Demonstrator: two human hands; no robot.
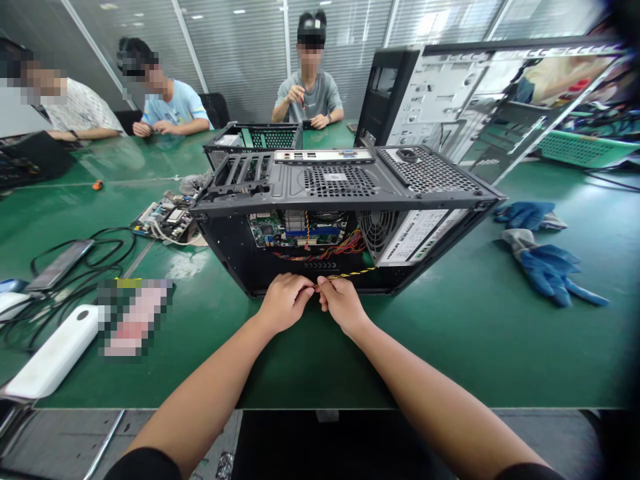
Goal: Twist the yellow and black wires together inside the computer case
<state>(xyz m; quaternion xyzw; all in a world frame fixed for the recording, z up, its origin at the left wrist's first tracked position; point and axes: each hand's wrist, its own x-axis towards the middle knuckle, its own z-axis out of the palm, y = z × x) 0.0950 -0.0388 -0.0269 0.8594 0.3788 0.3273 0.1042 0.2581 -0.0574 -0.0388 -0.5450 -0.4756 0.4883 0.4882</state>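
Note:
In front of me an open computer case [295, 190] lies on the green table with its open side facing me. Inside it show a motherboard [270, 230], a bundle of coloured wires [345, 248] and a power supply [417, 237] with a fan. A twisted yellow-and-black cable [357, 272] runs from below the power supply to my hands. My left hand [284, 301] pinches the cable near its end at the case's lower edge. Right beside it, my right hand [344, 303] grips the same cable between thumb and fingers. The cable's tip is hidden by my fingers.
Blue-and-grey gloves [545, 267] lie at the right. A second case [415, 100] stands behind, near a green basket [585, 148]. To the left are a loose circuit board [167, 217], black cables [107, 247] and a white device [55, 350]. Several people sit across the table [440, 360].

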